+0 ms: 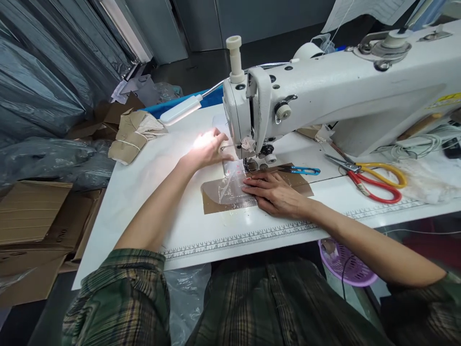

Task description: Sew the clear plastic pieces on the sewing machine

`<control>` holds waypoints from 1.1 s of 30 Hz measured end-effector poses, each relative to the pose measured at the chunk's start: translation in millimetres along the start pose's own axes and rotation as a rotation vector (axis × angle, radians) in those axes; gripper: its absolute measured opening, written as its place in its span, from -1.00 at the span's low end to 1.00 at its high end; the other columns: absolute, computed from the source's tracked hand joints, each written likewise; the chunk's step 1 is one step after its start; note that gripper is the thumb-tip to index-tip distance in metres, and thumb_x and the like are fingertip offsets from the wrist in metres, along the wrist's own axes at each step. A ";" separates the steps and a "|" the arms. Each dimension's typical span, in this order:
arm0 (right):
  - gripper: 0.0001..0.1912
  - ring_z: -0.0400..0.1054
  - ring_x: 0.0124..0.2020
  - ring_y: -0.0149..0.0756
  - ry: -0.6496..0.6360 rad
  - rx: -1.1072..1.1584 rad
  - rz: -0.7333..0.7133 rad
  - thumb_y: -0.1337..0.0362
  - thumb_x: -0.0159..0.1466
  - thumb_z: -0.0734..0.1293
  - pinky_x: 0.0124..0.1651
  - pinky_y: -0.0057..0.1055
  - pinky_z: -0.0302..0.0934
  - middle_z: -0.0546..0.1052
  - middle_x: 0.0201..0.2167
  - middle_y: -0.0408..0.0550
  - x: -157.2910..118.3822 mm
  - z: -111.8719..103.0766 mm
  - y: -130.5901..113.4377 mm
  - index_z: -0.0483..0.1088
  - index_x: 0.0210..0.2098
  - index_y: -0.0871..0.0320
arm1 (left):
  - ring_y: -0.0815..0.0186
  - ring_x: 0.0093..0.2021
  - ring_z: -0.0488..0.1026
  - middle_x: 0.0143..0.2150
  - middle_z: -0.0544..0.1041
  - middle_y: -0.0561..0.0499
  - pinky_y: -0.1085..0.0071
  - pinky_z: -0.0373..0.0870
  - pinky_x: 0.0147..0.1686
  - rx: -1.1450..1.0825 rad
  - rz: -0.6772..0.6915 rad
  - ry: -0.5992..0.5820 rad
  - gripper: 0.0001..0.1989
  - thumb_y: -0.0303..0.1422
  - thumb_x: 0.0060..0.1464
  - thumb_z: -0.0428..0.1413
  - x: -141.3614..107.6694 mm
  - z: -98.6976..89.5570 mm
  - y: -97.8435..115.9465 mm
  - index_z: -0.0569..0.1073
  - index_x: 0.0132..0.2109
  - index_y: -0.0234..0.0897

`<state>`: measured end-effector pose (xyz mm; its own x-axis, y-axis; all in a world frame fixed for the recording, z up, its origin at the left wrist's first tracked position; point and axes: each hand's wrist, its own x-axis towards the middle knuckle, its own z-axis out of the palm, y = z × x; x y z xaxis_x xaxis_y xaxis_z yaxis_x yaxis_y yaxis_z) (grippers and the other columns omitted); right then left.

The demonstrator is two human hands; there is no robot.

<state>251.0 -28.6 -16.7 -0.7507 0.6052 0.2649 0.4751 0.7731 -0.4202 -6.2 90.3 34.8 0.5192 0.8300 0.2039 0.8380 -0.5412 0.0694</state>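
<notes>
A white sewing machine (302,96) stands on the white table. My left hand (211,149) is raised beside the machine's needle area, its fingers apart and nothing visible in them, under the bright glare of a small lamp (182,109). Clear plastic film (230,187) lies on a brown sheet (214,207) and reaches up to the presser foot (248,166). My right hand (275,194) lies flat, palm down, over the film and the brown sheet, just right of the foot. Blue thread snips (304,170) rest behind it.
Scissors with red and yellow handles (378,180) lie at the right. A measuring tape (230,242) runs along the front edge. Tied brown pieces (127,139) sit at the left edge, near cardboard boxes (43,230). A purple basket (347,264) hangs below the right side.
</notes>
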 end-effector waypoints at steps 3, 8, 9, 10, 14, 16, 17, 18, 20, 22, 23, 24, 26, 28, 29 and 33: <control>-0.50 0.14 0.31 -0.02 0.004 0.049 0.009 0.31 0.38 0.16 0.32 0.13 0.04 0.38 0.28 0.07 -0.3 -1.5 0.3 0.28 0.30 0.13 | 0.10 -0.12 0.49 0.04 0.51 -0.18 0.15 0.40 -0.13 0.103 0.093 0.171 -0.77 -0.26 0.20 0.12 -31.9 -10.3 15.0 0.47 -0.06 -0.27; -0.16 0.20 0.26 0.04 0.022 0.143 0.080 0.37 0.33 0.17 0.30 0.21 0.05 0.37 0.28 0.07 -0.6 -4.7 0.5 -0.32 0.49 0.08 | 0.23 -0.17 0.52 -0.09 0.59 -0.09 0.28 0.48 -0.19 -0.187 0.635 0.098 -0.81 -0.31 0.22 0.09 -86.0 -9.2 52.9 0.47 -0.08 -0.28; -0.12 0.18 0.27 0.05 0.023 0.146 0.086 0.38 0.31 0.16 0.31 0.23 0.03 0.38 0.27 0.05 -0.4 -4.9 0.8 -0.38 0.49 0.07 | 0.25 -0.20 0.53 -0.12 0.60 -0.10 0.30 0.48 -0.21 -0.174 0.661 0.100 -0.85 -0.36 0.25 0.07 -91.7 -5.3 57.6 0.48 -0.11 -0.30; -0.11 0.17 0.28 0.06 0.021 0.144 0.089 0.39 0.31 0.16 0.31 0.24 0.02 0.38 0.27 0.03 -0.1 -5.0 1.2 -0.40 0.49 0.06 | 0.27 -0.24 0.52 -0.16 0.60 -0.10 0.33 0.48 -0.24 -0.137 0.670 0.111 -0.86 -0.42 0.27 0.03 -95.2 -0.7 60.8 0.48 -0.14 -0.32; -0.16 0.20 0.24 0.07 0.008 0.145 0.082 0.40 0.29 0.18 0.29 0.21 0.07 0.40 0.25 0.06 0.5 -3.7 2.7 -0.26 0.48 0.11 | 0.30 -0.39 0.45 -0.36 0.55 -0.05 0.35 0.43 -0.35 0.016 0.671 0.194 -0.78 -0.50 0.32 -0.07 -93.3 15.8 66.0 0.47 -0.21 -0.32; -0.18 0.23 0.21 0.06 0.023 0.152 0.076 0.41 0.29 0.19 0.28 0.20 0.10 0.42 0.23 0.07 0.2 -2.6 2.9 -0.19 0.47 0.13 | 0.29 -0.35 0.47 -0.33 0.56 -0.05 0.33 0.45 -0.32 0.008 0.646 0.191 -0.80 -0.40 0.34 -0.03 -89.7 20.1 68.0 0.48 -0.17 -0.31; -0.19 0.23 0.21 0.05 0.035 0.157 0.072 0.41 0.29 0.19 0.27 0.20 0.11 0.43 0.23 0.07 -0.1 -2.3 2.9 -0.17 0.47 0.13 | 0.28 -0.32 0.48 -0.30 0.57 -0.06 0.32 0.46 -0.30 -0.019 0.622 0.184 -0.81 -0.34 0.34 0.00 -88.7 21.1 69.2 0.49 -0.15 -0.29; -0.20 0.23 0.21 0.04 0.046 0.164 0.069 0.41 0.28 0.19 0.27 0.19 0.11 0.43 0.22 0.07 -0.4 -2.1 3.1 -0.14 0.47 0.12 | 0.28 -0.30 0.49 -0.27 0.58 -0.06 0.31 0.47 -0.29 -0.054 0.589 0.182 -0.80 -0.29 0.33 0.03 -88.4 21.7 70.5 0.50 -0.16 -0.28; -0.22 0.22 0.25 0.01 0.071 0.211 0.070 0.39 0.28 0.21 0.29 0.16 0.12 0.43 0.22 0.07 -1.3 -2.7 4.3 -0.09 0.46 0.09 | 0.31 -0.30 0.51 -0.23 0.59 -0.05 0.31 0.48 -0.29 -0.130 0.521 0.196 -0.80 -0.28 0.32 0.05 -89.7 21.6 72.8 0.52 -0.20 -0.26; -0.27 0.28 0.22 -0.07 0.128 0.324 0.107 0.38 0.29 0.20 0.26 0.03 0.20 0.45 0.20 0.07 -2.3 -4.4 6.4 0.01 0.43 0.08 | 0.32 -0.28 0.53 -0.22 0.60 -0.04 0.32 0.51 -0.28 -0.217 0.445 0.245 -0.82 -0.32 0.30 0.07 -92.5 20.9 74.3 0.53 -0.24 -0.26; -0.34 0.35 0.16 -0.12 0.173 0.382 0.144 0.38 0.30 0.19 0.20 -0.06 0.27 0.48 0.16 0.08 -2.8 -5.4 7.6 0.11 0.38 0.10 | 0.32 -0.25 0.54 -0.21 0.61 -0.04 0.31 0.53 -0.26 -0.267 0.401 0.278 -0.83 -0.34 0.30 0.08 -94.0 20.4 74.8 0.53 -0.25 -0.26; -0.43 0.42 0.06 -0.17 0.221 0.423 0.186 0.38 0.30 0.19 0.10 -0.15 0.34 0.53 0.08 0.07 -3.2 -6.4 8.6 0.23 0.31 0.13 | 0.32 -0.23 0.55 -0.20 0.61 -0.05 0.32 0.55 -0.24 -0.317 0.355 0.311 -0.84 -0.35 0.29 0.09 -95.4 19.9 75.3 0.53 -0.23 -0.27; -0.62 0.47 -0.16 -0.25 0.284 0.432 0.221 0.39 0.30 0.18 -0.09 -0.27 0.39 0.60 -0.12 0.03 -3.9 -7.7 9.0 0.45 0.05 0.17 | 0.33 -0.20 0.57 -0.17 0.61 -0.08 0.34 0.58 -0.26 -0.394 0.275 0.365 -0.86 -0.37 0.28 0.10 -97.4 19.2 76.2 0.54 -0.21 -0.29; -0.70 0.45 -0.23 -0.27 0.268 0.372 0.136 0.40 0.27 0.20 -0.11 -0.28 0.37 0.59 -0.24 -0.01 -4.0 -7.8 6.8 0.53 -0.13 0.16 | 0.33 -0.21 0.58 -0.16 0.62 -0.09 0.38 0.59 -0.30 -0.417 0.239 0.389 -0.86 -0.39 0.28 0.10 -98.1 18.9 77.4 0.55 -0.20 -0.31; -0.69 0.43 -0.21 -0.26 0.238 0.324 0.067 0.41 0.26 0.20 -0.08 -0.26 0.35 0.58 -0.25 -0.01 -4.0 -7.4 4.8 0.54 -0.14 0.16 | 0.33 -0.21 0.58 -0.17 0.62 -0.09 0.38 0.59 -0.31 -0.411 0.243 0.393 -0.86 -0.41 0.27 0.10 -98.1 18.8 78.0 0.55 -0.20 -0.31; -0.61 0.38 -0.12 -0.15 0.103 0.087 -0.054 0.37 0.26 0.22 -0.04 -0.14 0.30 0.53 -0.19 0.04 -4.4 -5.9 -2.2 0.56 -0.01 0.09 | 0.31 -0.23 0.59 -0.21 0.64 -0.08 0.35 0.60 -0.25 -0.317 0.389 0.347 -0.88 -0.45 0.24 0.11 -96.6 19.6 79.0 0.54 -0.25 -0.33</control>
<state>255.9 -31.9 -11.9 -0.7209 0.5828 0.3751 0.3902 0.7886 -0.4753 13.1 -30.0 1.5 0.6471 0.4999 0.5756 0.4793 -0.8539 0.2027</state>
